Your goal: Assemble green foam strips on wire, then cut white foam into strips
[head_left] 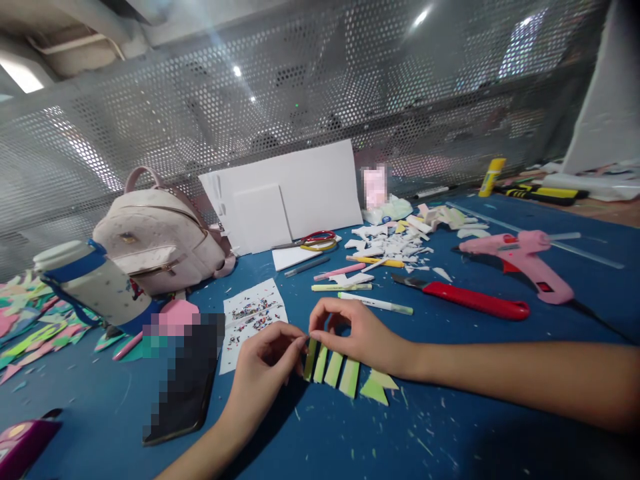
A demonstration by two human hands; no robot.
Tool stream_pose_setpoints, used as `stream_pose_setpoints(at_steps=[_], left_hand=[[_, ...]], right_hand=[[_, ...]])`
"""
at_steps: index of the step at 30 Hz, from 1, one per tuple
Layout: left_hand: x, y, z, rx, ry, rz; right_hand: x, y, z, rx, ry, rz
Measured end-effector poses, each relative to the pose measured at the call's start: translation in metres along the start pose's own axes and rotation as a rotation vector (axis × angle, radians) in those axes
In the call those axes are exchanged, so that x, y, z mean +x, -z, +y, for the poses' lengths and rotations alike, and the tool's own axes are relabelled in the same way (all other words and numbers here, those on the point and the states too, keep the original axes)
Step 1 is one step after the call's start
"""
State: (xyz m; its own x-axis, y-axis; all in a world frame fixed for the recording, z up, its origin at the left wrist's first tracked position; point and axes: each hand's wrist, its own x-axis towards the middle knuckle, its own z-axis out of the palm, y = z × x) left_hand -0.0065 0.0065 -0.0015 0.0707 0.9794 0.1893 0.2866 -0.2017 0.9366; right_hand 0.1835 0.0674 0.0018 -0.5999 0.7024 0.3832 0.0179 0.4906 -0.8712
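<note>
My left hand and my right hand meet over the blue table, thumbs and forefingers closed together. Between the fingertips is the upper end of a narrow olive-green strip, which looks like paper or thin foam. Beside it, under my right hand, several pale green strips lie in a slanted row, their upper ends partly hidden. Small green triangular pieces rest to the right of the row. A white sheet with dark, colourful specks lies behind my left hand.
To the right are a red utility knife with its blade out and a pink glue gun. Pens, scissors and white scraps lie behind. A phone, bottle and backpack are at left.
</note>
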Motion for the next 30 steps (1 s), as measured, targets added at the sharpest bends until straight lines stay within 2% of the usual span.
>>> stream_pose_setpoints(at_steps=[18, 30], left_hand=[[-0.0038, -0.001, 0.0033, 0.042, -0.059, -0.086], [-0.0048, -0.0012, 0.0042, 0.098, -0.061, -0.097]], right_hand=[[-0.0006, -0.0029, 0.001, -0.056, 0.022, -0.054], [-0.0026, -0.0023, 0.0002, -0.065, 0.056, -0.071]])
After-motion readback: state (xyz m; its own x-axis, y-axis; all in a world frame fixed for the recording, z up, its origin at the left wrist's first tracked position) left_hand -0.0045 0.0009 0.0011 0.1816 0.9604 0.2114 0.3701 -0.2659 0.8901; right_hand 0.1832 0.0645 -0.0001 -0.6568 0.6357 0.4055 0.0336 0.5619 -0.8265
